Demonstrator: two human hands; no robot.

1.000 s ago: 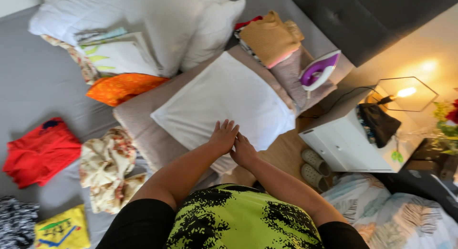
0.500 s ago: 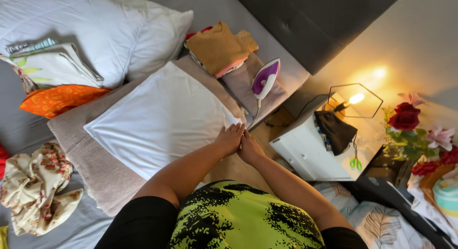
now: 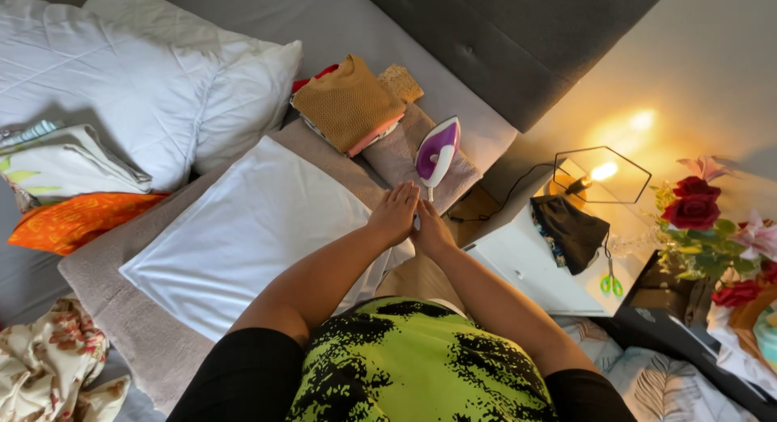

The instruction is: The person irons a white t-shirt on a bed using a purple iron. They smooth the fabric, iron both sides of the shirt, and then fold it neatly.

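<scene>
While my left hand (image 3: 394,214) and right hand (image 3: 431,229) lie flat, touching at the white pillowcase (image 3: 243,236) corner, the iron (image 3: 437,151) stands just beyond.

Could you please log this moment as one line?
left hand on white pillowcase corner | right hand beside it | iron upright nearby

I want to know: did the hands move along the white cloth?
Yes. Both hands slid along the white cloth toward the iron.
</scene>
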